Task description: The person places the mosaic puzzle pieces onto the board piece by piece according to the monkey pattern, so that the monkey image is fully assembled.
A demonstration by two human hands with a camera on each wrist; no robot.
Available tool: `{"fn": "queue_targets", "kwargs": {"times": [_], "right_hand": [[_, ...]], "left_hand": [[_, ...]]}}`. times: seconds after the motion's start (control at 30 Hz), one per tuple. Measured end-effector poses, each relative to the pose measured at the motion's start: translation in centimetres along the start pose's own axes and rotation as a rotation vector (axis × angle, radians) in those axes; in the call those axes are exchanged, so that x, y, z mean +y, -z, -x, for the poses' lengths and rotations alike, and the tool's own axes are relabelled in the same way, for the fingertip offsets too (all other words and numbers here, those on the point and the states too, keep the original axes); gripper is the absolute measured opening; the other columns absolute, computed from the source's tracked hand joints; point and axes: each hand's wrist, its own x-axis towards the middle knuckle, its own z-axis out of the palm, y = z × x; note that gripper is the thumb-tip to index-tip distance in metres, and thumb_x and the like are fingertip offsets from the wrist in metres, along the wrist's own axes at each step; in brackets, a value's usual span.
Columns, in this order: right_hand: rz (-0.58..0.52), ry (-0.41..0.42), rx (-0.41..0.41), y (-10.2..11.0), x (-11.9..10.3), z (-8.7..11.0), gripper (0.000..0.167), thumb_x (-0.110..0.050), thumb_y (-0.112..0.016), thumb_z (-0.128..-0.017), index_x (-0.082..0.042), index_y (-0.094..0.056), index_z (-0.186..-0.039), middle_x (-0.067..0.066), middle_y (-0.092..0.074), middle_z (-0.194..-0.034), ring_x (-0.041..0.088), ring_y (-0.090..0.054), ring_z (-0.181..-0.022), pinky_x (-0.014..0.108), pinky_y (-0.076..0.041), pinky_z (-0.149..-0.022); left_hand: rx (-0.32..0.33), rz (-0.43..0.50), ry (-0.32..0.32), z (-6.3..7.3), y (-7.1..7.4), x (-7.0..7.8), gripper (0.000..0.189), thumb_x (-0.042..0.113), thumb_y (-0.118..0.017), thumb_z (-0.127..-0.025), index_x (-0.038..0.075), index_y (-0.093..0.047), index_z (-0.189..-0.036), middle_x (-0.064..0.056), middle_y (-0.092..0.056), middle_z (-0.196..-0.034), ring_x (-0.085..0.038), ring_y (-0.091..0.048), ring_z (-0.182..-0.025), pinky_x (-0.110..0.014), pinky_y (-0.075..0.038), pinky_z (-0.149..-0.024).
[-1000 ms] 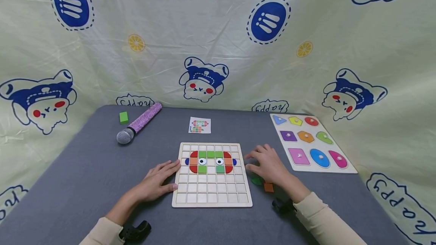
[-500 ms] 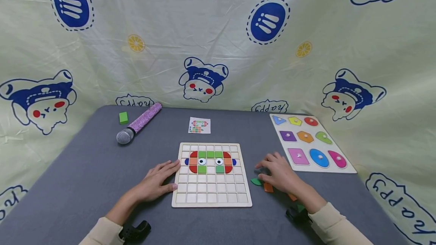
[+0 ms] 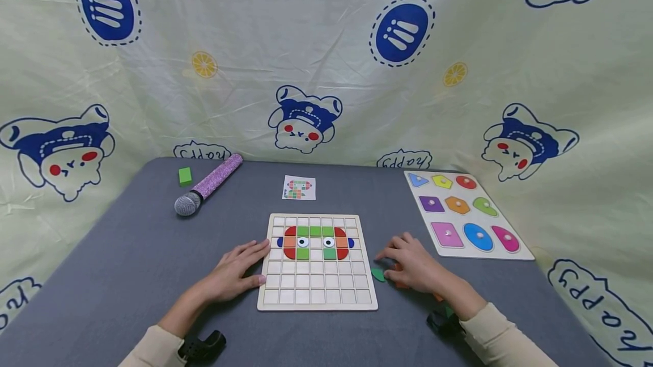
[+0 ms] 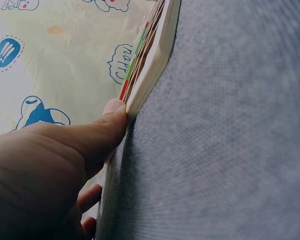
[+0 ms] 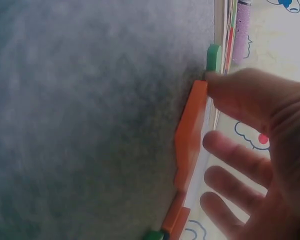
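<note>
A pale wooden grid board (image 3: pixel 317 283) lies mid-table, with red, green, orange and blue pieces and two eye tiles making a face pattern. My left hand (image 3: pixel 236 271) rests along its left edge, fingers straight and thumb (image 4: pixel 115 106) against the side. Right of the board, my right hand (image 3: pixel 414 263) is low over loose pieces. Its thumb tip is right at a rounded green piece (image 3: pixel 378 275) beside the board's edge. Orange pieces (image 5: pixel 190 137) lie under the hand, mostly hidden in the head view; its other fingers are loosely bent, with nothing between them.
A small pattern card (image 3: pixel 299 188) lies behind the board. A glittery purple microphone (image 3: pixel 216 178) and a green block (image 3: pixel 185 176) are at the back left. At the right stands a knobbed shape puzzle (image 3: pixel 461 242) lying flat. A printed cloth (image 3: pixel 326 43) hangs behind the table.
My right hand moved right, away from the board, then came slightly back left and down to the loose pieces. The green piece shifted a little toward the board. My left hand stayed still.
</note>
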Motion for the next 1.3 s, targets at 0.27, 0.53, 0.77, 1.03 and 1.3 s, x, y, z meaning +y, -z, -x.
{"fn": "queue_targets", "kwargs": {"times": [0.27, 0.53, 0.77, 1.03, 1.3], "right_hand": [[-0.056, 0.027, -0.046, 0.1, -0.4, 0.3, 0.030, -0.028, -0.075, -0.079, -0.028, -0.070, -0.109, -0.008, -0.055, -0.100, 0.011, -0.038, -0.096, 0.031, -0.033, -0.078], [-0.038, 0.037, -0.069, 0.2, -0.5, 0.7, 0.027, -0.033, -0.073, -0.081, -0.031, -0.070, -0.108, -0.010, -0.055, -0.099, 0.010, -0.036, -0.094, 0.029, -0.030, -0.075], [-0.055, 0.018, -0.068, 0.2, -0.6, 1.4, 0.020, -0.035, -0.075, -0.079, -0.032, -0.071, -0.098, -0.011, -0.054, -0.099, 0.010, -0.036, -0.092, 0.029, -0.032, -0.075], [-0.047, 0.024, -0.058, 0.1, -1.0, 1.8, 0.027, -0.036, -0.075, -0.079, -0.033, -0.069, -0.105, -0.012, -0.055, -0.101, 0.009, -0.038, -0.095, 0.029, -0.035, -0.075], [-0.064, 0.044, -0.092, 0.1, -0.9, 1.6, 0.030, -0.035, -0.073, -0.080, -0.037, -0.068, -0.110, -0.012, -0.056, -0.102, 0.009, -0.037, -0.097, 0.027, -0.034, -0.073]], "left_hand": [[0.000, 0.001, -0.004, 0.0, 0.0, 0.1, 0.064, 0.033, -0.059, -0.092, 0.011, -0.035, -0.146, -0.008, -0.032, -0.154, -0.038, -0.024, -0.142, -0.066, -0.019, -0.105], [0.000, 0.002, -0.005, 0.0, 0.0, 0.1, 0.063, 0.032, -0.059, -0.092, 0.011, -0.035, -0.146, -0.008, -0.032, -0.154, -0.038, -0.024, -0.142, -0.066, -0.019, -0.105], [0.012, -0.007, -0.015, 0.1, 0.0, 0.2, 0.063, 0.032, -0.059, -0.092, 0.010, -0.036, -0.146, -0.009, -0.033, -0.154, -0.039, -0.025, -0.141, -0.066, -0.020, -0.104], [0.000, 0.002, 0.000, 0.1, 0.2, 0.2, 0.064, 0.033, -0.059, -0.092, 0.010, -0.035, -0.146, -0.009, -0.032, -0.154, -0.039, -0.024, -0.142, -0.066, -0.019, -0.105], [-0.014, 0.002, 0.010, -0.1, 0.1, 0.0, 0.064, 0.035, -0.059, -0.092, 0.012, -0.035, -0.147, -0.007, -0.031, -0.155, -0.038, -0.023, -0.143, -0.065, -0.019, -0.105]]}}
